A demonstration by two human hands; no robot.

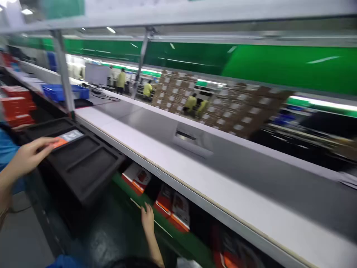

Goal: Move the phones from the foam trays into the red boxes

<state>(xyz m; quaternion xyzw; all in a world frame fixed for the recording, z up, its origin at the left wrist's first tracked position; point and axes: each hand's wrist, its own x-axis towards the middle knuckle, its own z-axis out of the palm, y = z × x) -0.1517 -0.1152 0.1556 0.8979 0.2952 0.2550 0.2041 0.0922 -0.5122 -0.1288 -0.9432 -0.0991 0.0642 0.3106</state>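
My left hand (35, 154) reaches in from the left edge, thumb and fingers closed at the orange end of a flat orange-and-grey packet (71, 137). The packet lies over a black tray (89, 160) with shallow recesses. Lower down, my right hand (147, 219) is open, its fingers stretched toward a green conveyor belt (164, 225), and it holds nothing. On the belt, just beyond those fingers, are orange-and-grey boxes (180, 210), with another pair of boxes (136, 176) further along. Motion blurs their print.
A long white shelf (195, 178) runs above the belt. Stacked orange boxes (18, 106) and a blue bin (65, 92) are at the left. A co-worker's blue sleeve (8, 149) shows at the left edge. Piled cartons (174, 91) and people in yellow are beyond.
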